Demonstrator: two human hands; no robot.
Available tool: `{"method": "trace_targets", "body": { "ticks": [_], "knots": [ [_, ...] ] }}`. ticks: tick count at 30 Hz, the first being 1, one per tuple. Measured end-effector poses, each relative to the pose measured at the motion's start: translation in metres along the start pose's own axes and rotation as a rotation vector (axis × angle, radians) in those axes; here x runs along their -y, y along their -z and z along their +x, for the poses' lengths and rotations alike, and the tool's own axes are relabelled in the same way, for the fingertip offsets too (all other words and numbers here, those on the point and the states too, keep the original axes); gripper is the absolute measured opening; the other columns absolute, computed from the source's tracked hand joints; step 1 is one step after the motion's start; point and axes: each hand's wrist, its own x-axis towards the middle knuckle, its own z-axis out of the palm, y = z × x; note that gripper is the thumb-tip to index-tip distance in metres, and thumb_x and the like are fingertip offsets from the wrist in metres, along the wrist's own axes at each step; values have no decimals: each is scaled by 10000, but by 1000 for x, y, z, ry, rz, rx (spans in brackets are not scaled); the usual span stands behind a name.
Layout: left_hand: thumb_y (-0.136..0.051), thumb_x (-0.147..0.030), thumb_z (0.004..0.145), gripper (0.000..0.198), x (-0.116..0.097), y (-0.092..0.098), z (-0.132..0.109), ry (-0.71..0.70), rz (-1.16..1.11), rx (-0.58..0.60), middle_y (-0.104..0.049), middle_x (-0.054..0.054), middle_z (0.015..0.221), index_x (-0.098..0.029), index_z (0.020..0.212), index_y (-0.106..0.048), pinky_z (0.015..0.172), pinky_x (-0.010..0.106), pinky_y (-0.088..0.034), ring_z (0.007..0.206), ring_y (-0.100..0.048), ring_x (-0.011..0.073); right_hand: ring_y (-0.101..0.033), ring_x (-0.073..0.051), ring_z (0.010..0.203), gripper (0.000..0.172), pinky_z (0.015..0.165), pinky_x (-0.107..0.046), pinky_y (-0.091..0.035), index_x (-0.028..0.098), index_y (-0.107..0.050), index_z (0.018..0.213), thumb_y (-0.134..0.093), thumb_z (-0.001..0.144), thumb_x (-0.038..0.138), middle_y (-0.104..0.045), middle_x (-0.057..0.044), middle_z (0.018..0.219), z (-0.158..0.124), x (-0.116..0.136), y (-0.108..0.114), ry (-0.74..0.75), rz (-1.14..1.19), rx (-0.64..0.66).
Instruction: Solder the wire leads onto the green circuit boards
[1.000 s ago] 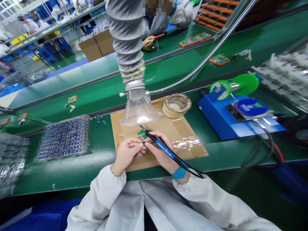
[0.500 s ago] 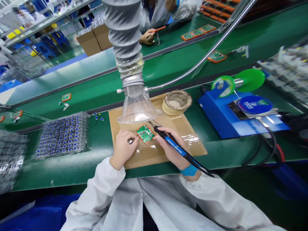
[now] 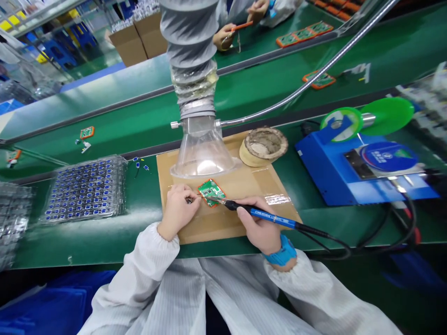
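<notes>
A small green circuit board (image 3: pixel 210 191) with an orange edge lies on a brown cardboard sheet (image 3: pixel 206 228), under a clear fume hood (image 3: pixel 206 156). My left hand (image 3: pixel 179 207) rests at the board's left edge, fingertips pinched on a small dark part (image 3: pixel 189 200) that they mostly hide. Pen-like in my right hand (image 3: pixel 263 228) is a blue and black soldering iron (image 3: pixel 268 215). Its tip reaches over the lower part of the board from the right; whether it touches is too small to tell.
Left stands a clear tray (image 3: pixel 85 188) of small blue-topped parts, with a few loose ones beside it. A round, worn pot (image 3: pixel 263 146) sits behind my right hand. Right is a blue solder-reel stand (image 3: pixel 335 172). Across the green conveyor (image 3: pixel 146 118), a co-worker's hand (image 3: pixel 224 37) holds an orange-edged piece.
My right hand has swung the soldering iron flatter and brought its tip down from behind the board to over its lower part. My left hand stays at the board's left edge.
</notes>
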Motion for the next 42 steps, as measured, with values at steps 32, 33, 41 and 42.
{"method": "trace_targets", "body": {
  "ticks": [32, 33, 41, 42],
  "knots": [
    [-738, -165, 824, 190, -10, 4, 3, 92, 9, 66, -675, 21, 850, -206, 643, -698, 882, 393, -434, 934, -554, 219, -710, -183, 808, 57, 713, -285, -544, 245, -659, 980, -662, 928, 270, -736, -17, 903, 4, -8, 0, 90, -50, 97],
    [-739, -161, 823, 187, -10, 3, 3, 91, 5, 64, -675, 20, 848, -206, 646, -700, 883, 394, -434, 932, -554, 218, -709, -185, 809, 58, 713, -287, -545, 244, -658, 979, -661, 928, 272, -734, -19, 904, 4, -8, 0, 88, -50, 98],
    [-732, -157, 826, 181, -10, 4, 3, 93, -5, 62, -671, 16, 837, -208, 655, -702, 879, 391, -430, 931, -552, 217, -712, -181, 818, 70, 728, -281, -551, 249, -653, 989, -662, 919, 246, -727, -12, 908, 3, -5, 2, 117, -23, 98],
    [-732, -159, 826, 181, -10, 4, 3, 91, -3, 60, -671, 15, 836, -208, 655, -702, 879, 391, -429, 932, -551, 217, -713, -181, 818, 72, 729, -281, -552, 250, -653, 989, -662, 918, 244, -727, -12, 908, 3, -4, 2, 119, -26, 99]
  ]
}}
